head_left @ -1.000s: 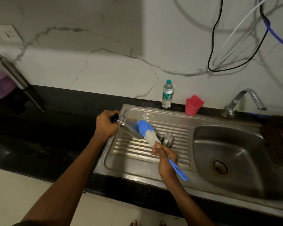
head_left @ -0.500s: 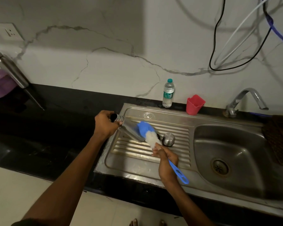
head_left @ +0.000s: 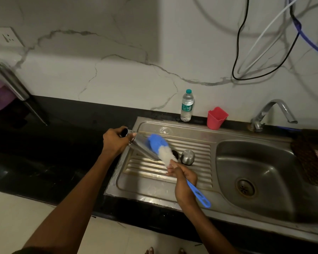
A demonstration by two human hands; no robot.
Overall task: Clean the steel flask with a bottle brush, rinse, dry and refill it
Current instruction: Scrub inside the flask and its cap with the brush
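Note:
My left hand (head_left: 116,141) grips the neck end of the steel flask (head_left: 141,148), which lies tilted over the sink's ribbed drainboard (head_left: 151,173) with its open mouth to the left. My right hand (head_left: 182,180) holds the blue handle of the bottle brush (head_left: 160,148). The brush's blue and white bristle head lies against the outside of the flask body. The flask's steel cap (head_left: 187,157) stands on the drainboard just right of the brush, beside a small dark round piece (head_left: 175,154).
A steel sink basin (head_left: 264,180) with a drain lies to the right, under a tap (head_left: 272,112). A plastic water bottle (head_left: 186,105) and a red cup (head_left: 216,117) stand at the wall. A second steel flask (head_left: 7,79) stands far left on the black counter (head_left: 53,143).
The brush head has slid slightly along the flask's outside. Both hands stay in nearly the same place.

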